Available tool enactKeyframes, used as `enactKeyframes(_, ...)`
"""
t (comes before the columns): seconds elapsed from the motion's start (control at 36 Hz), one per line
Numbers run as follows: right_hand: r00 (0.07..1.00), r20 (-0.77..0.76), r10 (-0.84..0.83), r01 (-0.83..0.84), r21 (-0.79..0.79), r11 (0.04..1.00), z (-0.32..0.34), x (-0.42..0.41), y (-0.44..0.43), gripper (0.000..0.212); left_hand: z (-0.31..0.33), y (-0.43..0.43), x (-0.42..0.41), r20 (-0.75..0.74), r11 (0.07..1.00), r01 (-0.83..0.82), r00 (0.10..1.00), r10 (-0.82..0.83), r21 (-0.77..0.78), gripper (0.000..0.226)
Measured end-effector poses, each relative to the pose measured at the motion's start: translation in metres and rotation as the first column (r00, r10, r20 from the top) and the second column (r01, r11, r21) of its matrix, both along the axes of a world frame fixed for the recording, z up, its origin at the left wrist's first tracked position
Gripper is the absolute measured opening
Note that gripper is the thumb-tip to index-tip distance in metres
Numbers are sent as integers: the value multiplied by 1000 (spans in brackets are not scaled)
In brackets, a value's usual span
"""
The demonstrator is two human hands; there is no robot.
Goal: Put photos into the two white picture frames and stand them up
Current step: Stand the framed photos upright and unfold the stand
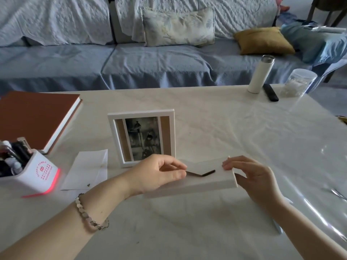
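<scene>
white rectangular picture frame (197, 182) lies back-up on pale table (225, 128). left hand (159, 175) pinches its thin black bent leg (201, 173); right hand (251, 175) grips right edge. looks light, stiff: hold by edges.

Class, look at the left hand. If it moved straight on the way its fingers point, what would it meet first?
The left hand pinches the dark strut on the tilted white frame. Sliding on along it, it would probably meet the right hand, which grips the frame's edge.
</scene>
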State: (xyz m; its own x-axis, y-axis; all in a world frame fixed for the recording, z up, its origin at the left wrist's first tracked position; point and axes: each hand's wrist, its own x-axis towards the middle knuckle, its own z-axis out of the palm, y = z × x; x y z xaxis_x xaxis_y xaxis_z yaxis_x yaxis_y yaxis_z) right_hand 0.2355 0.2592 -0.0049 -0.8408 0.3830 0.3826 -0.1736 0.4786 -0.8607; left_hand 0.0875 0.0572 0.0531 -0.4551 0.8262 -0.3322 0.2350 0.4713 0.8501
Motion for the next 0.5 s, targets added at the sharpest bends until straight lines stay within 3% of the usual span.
enactKeyframes(0.08, 1000, 10, -18, 18, -8, 1000, -5, 3, 4, 38, -9, -2, 1, -18, 999, 2, 1000, -3, -54, 24)
enactKeyframes(0.17, 1000, 23, -17, 17, 0, 1000, -5, 5, 4, 40, -14, -1, 2, 13, 998, -6, 1000, 7, -69, 28)
enactKeyframes(0.22, 999, 26, -25, 24, 15, 1000, -4, 6, 4, 42, -13, 2, 1, 114, 995, -93, 989, 98, -46, 28)
enactKeyframes(0.31, 999, 39, -36, 37, -9, 999, -3, 7, 1, 29, -12, 8, -2, 396, 961, -274, 885, 246, 17, 32)
enactKeyframes(0.39, 997, 40, -70, 72, -48, 996, -7, 9, 5, 57, -6, 12, -2, 588, 918, -393, 756, 287, 57, 31)
enactKeyframes(0.5, 996, 62, -59, 63, -70, 996, -6, 13, 8, 66, 0, 17, -3, 763, 848, -515, 595, 251, 122, 30)
